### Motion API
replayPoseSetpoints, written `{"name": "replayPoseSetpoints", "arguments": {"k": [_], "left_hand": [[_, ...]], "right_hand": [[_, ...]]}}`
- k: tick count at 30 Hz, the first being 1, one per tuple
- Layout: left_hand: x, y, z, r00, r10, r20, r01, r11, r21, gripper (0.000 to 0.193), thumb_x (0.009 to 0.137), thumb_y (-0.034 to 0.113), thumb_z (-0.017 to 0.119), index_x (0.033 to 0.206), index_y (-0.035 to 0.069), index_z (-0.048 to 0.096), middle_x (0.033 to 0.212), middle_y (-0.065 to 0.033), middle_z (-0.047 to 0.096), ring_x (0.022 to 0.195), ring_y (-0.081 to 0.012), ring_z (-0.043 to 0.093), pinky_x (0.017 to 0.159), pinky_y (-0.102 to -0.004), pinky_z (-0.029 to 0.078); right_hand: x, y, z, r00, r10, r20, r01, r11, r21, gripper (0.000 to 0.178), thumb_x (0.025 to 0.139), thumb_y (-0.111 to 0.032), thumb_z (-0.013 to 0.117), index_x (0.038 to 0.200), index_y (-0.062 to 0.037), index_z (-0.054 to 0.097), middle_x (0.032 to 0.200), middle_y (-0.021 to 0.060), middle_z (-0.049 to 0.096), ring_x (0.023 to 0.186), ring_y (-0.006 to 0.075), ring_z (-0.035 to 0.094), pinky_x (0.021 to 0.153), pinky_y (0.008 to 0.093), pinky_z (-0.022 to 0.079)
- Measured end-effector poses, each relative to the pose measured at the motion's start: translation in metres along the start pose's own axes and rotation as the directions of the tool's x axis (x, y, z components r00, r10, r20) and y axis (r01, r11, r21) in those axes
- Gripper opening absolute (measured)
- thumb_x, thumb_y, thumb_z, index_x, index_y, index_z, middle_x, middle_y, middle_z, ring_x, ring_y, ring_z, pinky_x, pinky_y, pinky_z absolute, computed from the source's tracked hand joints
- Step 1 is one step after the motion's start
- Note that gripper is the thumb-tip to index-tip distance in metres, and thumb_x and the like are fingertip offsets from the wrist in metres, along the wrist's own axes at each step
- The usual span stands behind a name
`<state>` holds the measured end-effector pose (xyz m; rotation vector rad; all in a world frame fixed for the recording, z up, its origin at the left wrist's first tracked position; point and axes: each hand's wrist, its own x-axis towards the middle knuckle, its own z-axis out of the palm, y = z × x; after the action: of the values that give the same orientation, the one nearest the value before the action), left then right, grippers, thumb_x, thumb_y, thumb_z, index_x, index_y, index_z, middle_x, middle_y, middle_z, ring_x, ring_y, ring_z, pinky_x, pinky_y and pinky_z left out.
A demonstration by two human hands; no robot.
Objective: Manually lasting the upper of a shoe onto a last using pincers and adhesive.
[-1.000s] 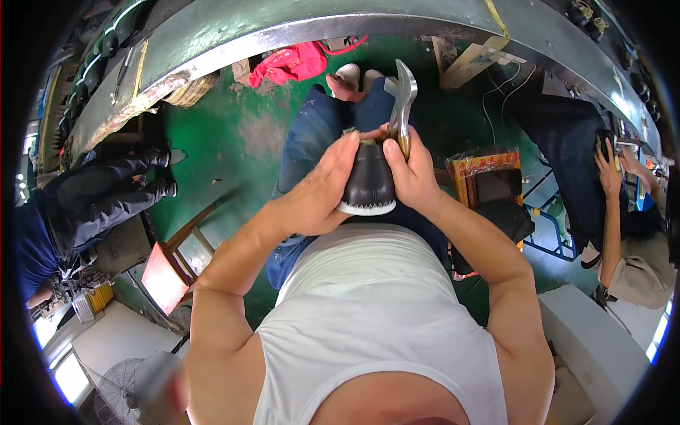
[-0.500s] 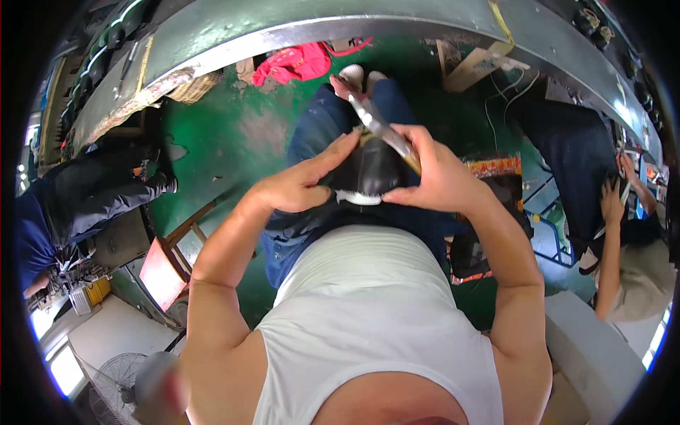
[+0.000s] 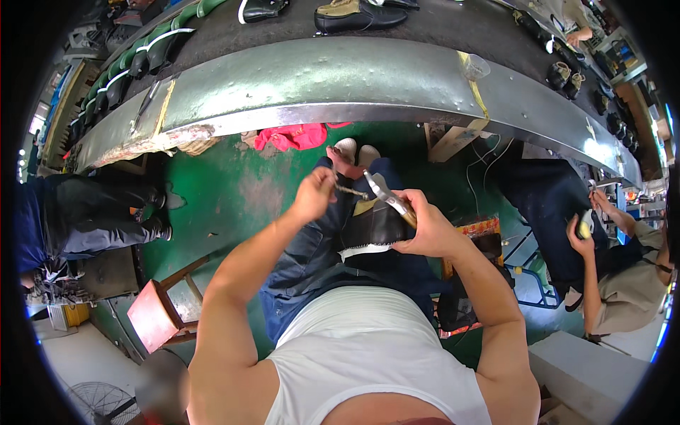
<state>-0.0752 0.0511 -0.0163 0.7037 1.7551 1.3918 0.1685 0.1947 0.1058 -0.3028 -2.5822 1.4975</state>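
Note:
A black shoe upper (image 3: 368,229) rests on my lap, with a light tan part at its far end and a jagged white edge toward me. My right hand (image 3: 430,223) is at its right side, closed round a silver metal tool (image 3: 386,191) with a yellowish-brown handle; the tool's exact kind is unclear. The thumb lies by the upper's white edge. My left hand (image 3: 315,193) is raised off the upper, its fingers pinched on a thin brownish cord (image 3: 348,189) that runs down to the tan part.
Ahead stands a metal-edged bench (image 3: 283,81) bearing shoes, including a black and tan shoe (image 3: 361,15). Red cloth (image 3: 292,137) lies beneath it. A wooden chair (image 3: 157,312) is at left. A co-worker (image 3: 627,283) sits at right, holding something yellowish; another person (image 3: 92,212) is at left.
My left hand has left the upper's left edge and moved up and away, now pinching the cord. My right hand keeps the tool. The view has tilted up, showing more bench.

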Motion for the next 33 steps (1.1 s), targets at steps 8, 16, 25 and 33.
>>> {"name": "replayPoseSetpoints", "arguments": {"k": [8, 16, 25, 33], "left_hand": [[-0.063, -0.01, 0.023, 0.878, 0.22, 0.426, -0.335, 0.917, 0.216, 0.096, 0.082, 0.026, 0.078, 0.155, 0.004, 0.02, 0.154, -0.0198, 0.034, 0.141, -0.0318, 0.037, 0.114, -0.0387, 0.031], [-0.058, 0.035, 0.041, 0.989, 0.097, 0.108, -0.096, 0.995, -0.011, 0.061, 0.104, 0.048, 0.04, 0.137, -0.002, 0.05, 0.12, -0.0159, 0.065, 0.11, -0.021, 0.06, 0.097, -0.0338, 0.045], [-0.087, -0.009, 0.037, 0.928, -0.114, 0.355, 0.16, 0.982, -0.102, 0.064, 0.093, 0.026, 0.065, 0.144, -0.005, 0.04, 0.126, -0.0161, 0.061, 0.116, -0.0203, 0.057, 0.099, -0.0329, 0.045], [-0.106, -0.014, 0.038, 0.906, -0.089, 0.413, 0.154, 0.98, -0.128, 0.096, 0.08, 0.004, 0.07, 0.156, -0.001, 0.01, 0.147, -0.0161, 0.041, 0.133, -0.0211, 0.042, 0.112, -0.0326, 0.032]], "right_hand": [[0.003, 0.04, -0.005, 0.938, 0.256, -0.234, -0.242, 0.966, 0.087, 0.08, 0.062, -0.019, 0.087, 0.127, 0.0, 0.043, 0.105, 0.015, 0.064, 0.101, 0.0224, 0.063, 0.09, 0.0347, 0.049], [0.031, 0.046, 0.021, 0.82, 0.344, -0.458, -0.213, 0.926, 0.312, 0.067, 0.07, -0.019, 0.086, 0.118, 0.0081, 0.047, 0.099, 0.0119, 0.065, 0.087, 0.0172, 0.064, 0.079, 0.0306, 0.053], [-0.063, 0.063, 0.058, 0.638, 0.767, -0.073, -0.574, 0.537, 0.618, 0.035, 0.085, -0.017, 0.07, 0.111, 0.0005, 0.054, 0.082, 0.0044, 0.063, 0.067, 0.012, 0.06, 0.06, 0.0272, 0.05], [-0.066, 0.016, 0.033, 0.899, 0.343, 0.273, -0.308, 0.937, -0.162, 0.031, 0.089, -0.019, 0.06, 0.112, 0.002, 0.058, 0.09, 0.0236, 0.067, 0.088, 0.0453, 0.063, 0.08, 0.0475, 0.05]]}}
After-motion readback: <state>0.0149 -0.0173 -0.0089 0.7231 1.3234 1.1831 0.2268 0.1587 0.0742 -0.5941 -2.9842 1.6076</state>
